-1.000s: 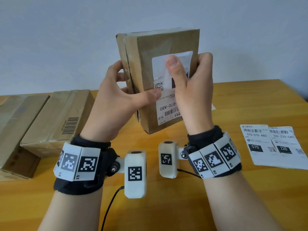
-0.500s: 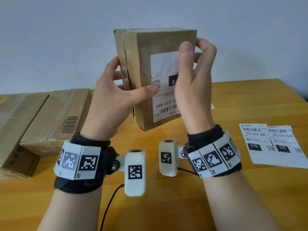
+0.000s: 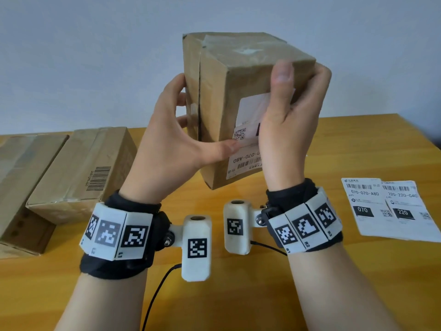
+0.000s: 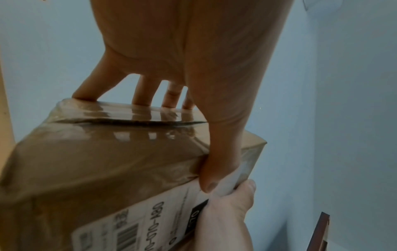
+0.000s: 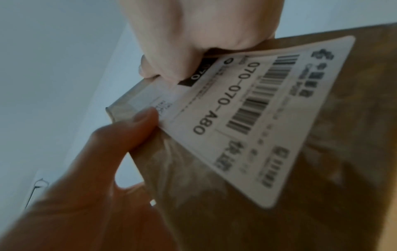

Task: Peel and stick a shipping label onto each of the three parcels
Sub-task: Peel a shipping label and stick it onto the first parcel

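I hold a brown cardboard parcel (image 3: 226, 91) in the air over the table, tilted so its taped top shows. A white shipping label (image 3: 245, 161) reading 070-070-A80 lies upside down on its front face. My left hand (image 3: 176, 144) grips the parcel's left side, thumb on the label's left edge and fingers behind. My right hand (image 3: 286, 120) grips the right side, thumb lying up along the label and fingers curled round the far edge. In the right wrist view the label (image 5: 247, 110) lies flat on the parcel. Its end under both thumbs looks pale and translucent.
Two more cardboard parcels (image 3: 81, 170) (image 3: 21, 168) lie side by side at the left on the wooden table (image 3: 238, 295). Two label sheets, 070-070-A80 (image 3: 362, 204) and 220-220-C40 (image 3: 403, 206), lie at the right. A grey wall stands behind.
The parcel has tipped its top toward me. My right thumb has slid up the label from its middle to near the parcel's top edge. The left thumb stays on the label's edge.
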### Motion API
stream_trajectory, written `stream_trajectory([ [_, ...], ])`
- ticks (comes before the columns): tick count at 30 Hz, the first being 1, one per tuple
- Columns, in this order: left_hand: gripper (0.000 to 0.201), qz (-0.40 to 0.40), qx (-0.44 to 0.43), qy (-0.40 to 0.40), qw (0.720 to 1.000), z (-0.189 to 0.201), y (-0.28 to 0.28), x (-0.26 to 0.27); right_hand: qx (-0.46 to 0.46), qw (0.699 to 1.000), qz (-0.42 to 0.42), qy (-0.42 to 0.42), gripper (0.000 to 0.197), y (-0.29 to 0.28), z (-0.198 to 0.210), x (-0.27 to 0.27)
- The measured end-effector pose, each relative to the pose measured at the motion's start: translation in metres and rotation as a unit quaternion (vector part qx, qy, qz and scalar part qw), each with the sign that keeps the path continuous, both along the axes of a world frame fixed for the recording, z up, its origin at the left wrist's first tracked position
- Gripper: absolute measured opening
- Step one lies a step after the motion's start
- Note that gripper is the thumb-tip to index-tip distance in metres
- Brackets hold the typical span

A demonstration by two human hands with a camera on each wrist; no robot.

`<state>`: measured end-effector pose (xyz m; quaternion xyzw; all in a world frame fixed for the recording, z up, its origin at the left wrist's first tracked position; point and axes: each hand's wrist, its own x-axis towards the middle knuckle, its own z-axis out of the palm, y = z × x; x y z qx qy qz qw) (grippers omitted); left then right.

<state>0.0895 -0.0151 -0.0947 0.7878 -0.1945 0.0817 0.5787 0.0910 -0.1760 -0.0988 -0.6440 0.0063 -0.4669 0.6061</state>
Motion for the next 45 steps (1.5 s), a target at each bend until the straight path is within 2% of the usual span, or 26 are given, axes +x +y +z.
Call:
stream_trajectory([
  [3,0.118,0.001,0.015,0.007,1.000,-0.001,0.000,-0.001,0.028,0.999,-0.018,0.015,0.022,-0.003,0.002,0.001],
  [12,0.117,0.002,0.045,-0.006,0.999,-0.002,0.002,0.000,0.087,0.993,-0.023,0.077,0.034,-0.004,0.011,-0.002],
  [17,0.118,0.003,0.064,-0.017,0.998,-0.001,0.004,0.001,0.129,0.988,-0.004,0.080,0.044,-0.004,0.016,-0.011],
  [21,0.119,0.006,0.080,-0.030,0.996,0.000,0.004,0.001,0.140,0.986,-0.012,0.090,0.038,-0.007,0.015,-0.013],
  [23,0.120,0.005,0.085,-0.035,0.996,0.000,0.004,0.001,0.167,0.982,-0.007,0.090,0.052,-0.006,0.014,-0.007],
  [25,0.122,0.005,0.087,-0.041,0.995,0.000,0.005,0.000,0.197,0.974,0.006,0.109,0.086,-0.004,0.013,-0.002],
  [26,0.123,0.005,0.088,-0.044,0.995,0.000,0.005,0.000,0.199,0.973,0.012,0.117,0.094,-0.004,0.010,0.000],
  [29,0.124,0.007,0.076,-0.042,0.996,0.000,0.006,0.000,0.205,0.969,0.027,0.133,0.089,-0.007,0.003,0.006],
  [32,0.120,0.012,0.026,-0.016,0.999,-0.002,0.006,0.002,0.208,0.970,0.035,0.123,0.060,-0.010,0.008,0.002],
  [35,0.114,0.038,-0.042,0.010,0.998,-0.003,0.003,0.004,0.133,0.979,0.063,0.141,0.057,-0.012,0.011,0.001],
  [40,0.109,0.066,-0.119,0.043,0.990,-0.003,-0.003,0.004,0.027,0.980,0.095,0.175,0.033,-0.003,0.010,-0.001],
  [45,0.112,0.069,-0.106,0.074,0.989,-0.005,-0.006,0.004,-0.011,0.978,0.072,0.195,0.028,0.002,0.007,0.000],
])
